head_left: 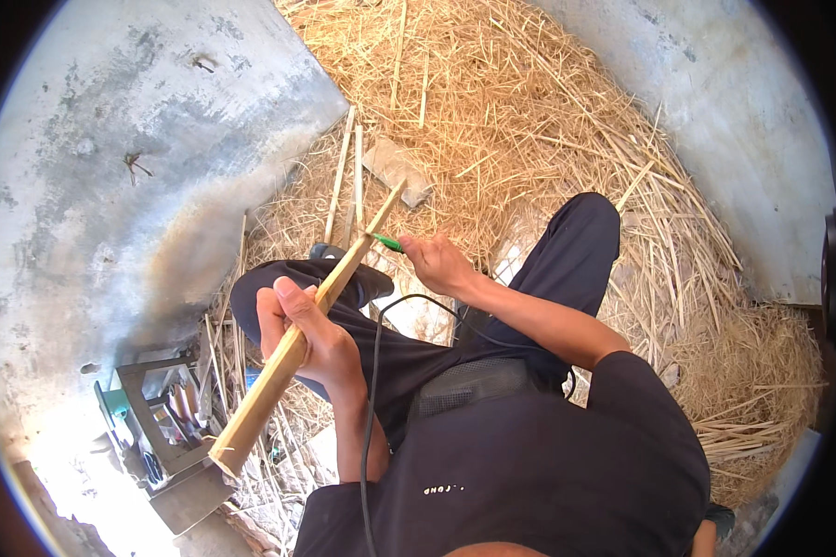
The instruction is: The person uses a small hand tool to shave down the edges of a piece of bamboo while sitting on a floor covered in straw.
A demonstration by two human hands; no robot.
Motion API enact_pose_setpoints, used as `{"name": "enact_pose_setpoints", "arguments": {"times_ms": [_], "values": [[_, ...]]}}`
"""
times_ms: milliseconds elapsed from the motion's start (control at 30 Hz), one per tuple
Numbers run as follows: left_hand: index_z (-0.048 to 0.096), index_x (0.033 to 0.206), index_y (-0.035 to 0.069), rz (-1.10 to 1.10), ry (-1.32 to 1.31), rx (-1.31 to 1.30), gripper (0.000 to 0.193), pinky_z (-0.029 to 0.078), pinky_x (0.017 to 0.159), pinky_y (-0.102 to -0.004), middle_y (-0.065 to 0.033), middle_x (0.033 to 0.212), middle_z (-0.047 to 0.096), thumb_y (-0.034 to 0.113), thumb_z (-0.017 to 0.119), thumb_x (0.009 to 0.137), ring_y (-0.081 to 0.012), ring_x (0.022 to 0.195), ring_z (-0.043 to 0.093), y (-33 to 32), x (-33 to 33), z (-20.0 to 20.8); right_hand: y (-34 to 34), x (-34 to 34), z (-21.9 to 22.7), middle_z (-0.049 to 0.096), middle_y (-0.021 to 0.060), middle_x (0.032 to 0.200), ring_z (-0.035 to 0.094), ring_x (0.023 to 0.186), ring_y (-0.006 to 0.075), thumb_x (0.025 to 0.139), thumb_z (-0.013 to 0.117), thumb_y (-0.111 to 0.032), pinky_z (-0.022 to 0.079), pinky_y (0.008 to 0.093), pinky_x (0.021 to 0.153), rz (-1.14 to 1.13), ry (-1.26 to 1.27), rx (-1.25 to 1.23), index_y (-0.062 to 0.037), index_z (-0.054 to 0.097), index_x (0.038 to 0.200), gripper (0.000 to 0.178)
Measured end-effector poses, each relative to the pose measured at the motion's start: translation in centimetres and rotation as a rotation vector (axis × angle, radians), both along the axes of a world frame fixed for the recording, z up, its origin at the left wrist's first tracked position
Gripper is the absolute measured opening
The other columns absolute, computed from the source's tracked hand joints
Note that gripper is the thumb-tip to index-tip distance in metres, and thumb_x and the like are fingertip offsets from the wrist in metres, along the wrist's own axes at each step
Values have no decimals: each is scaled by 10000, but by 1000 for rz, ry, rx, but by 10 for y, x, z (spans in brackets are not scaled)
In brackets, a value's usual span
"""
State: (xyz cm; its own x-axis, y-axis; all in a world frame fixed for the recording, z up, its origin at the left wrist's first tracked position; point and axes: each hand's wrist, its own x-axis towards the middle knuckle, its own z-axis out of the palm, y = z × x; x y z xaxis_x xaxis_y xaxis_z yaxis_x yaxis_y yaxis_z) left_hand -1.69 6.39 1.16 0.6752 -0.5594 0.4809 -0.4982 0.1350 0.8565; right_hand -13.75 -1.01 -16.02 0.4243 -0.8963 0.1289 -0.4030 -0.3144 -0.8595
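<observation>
My left hand [318, 339] is wrapped round a long, squared wooden stick [255, 413], which slants from the lower left up to the far middle across my left leg. The near end of the stick is thick, and it looks narrower at the far end. In my right hand [441, 266] is a slim green tool [387, 243], pinched by the fingers. Its tip meets the side of the stick near the far end. Whether this is a small blade or a marker cannot be made out.
Straw-like wood shavings [492, 93] cover the floor, with a flat stone [395, 167] and thin strips [339, 181] ahead. A wooden tool box [139, 376] stands at lower left. Walls [158, 121] rise on both sides. A black cable [373, 399] crosses my lap.
</observation>
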Motion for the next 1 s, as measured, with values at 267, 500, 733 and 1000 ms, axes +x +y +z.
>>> {"name": "enact_pose_setpoints", "arguments": {"times_ms": [267,500,733,1000], "values": [[465,655,53,26,-37,-41,352,262,389,-181,-1,595,467,233,513,954,-38,480,361,1,10,-11,-33,18,-13,344,11,422,293,326,112,994,186,-497,257,352,281,-11,96,259,-50,509,537,717],[484,698,51,25,-43,-28,325,295,406,-181,-16,606,494,258,519,947,-48,504,405,3,7,-11,-45,-8,-81,350,18,411,306,333,202,988,130,-506,329,403,349,-186,238,300,-54,503,499,763],[473,693,54,49,-51,-14,328,276,410,-168,-14,606,480,256,527,946,-39,502,393,0,17,-9,-29,6,-42,438,72,422,421,358,236,1010,292,-359,349,381,360,-82,124,-176,-29,640,800,524],[409,657,22,-11,-47,6,328,298,475,-205,-10,621,372,148,481,951,-70,549,351,11,7,-10,-73,-44,-138,622,140,753,597,668,294,994,254,-387,482,472,640,-358,409,360,-52,562,1060,460]]}}
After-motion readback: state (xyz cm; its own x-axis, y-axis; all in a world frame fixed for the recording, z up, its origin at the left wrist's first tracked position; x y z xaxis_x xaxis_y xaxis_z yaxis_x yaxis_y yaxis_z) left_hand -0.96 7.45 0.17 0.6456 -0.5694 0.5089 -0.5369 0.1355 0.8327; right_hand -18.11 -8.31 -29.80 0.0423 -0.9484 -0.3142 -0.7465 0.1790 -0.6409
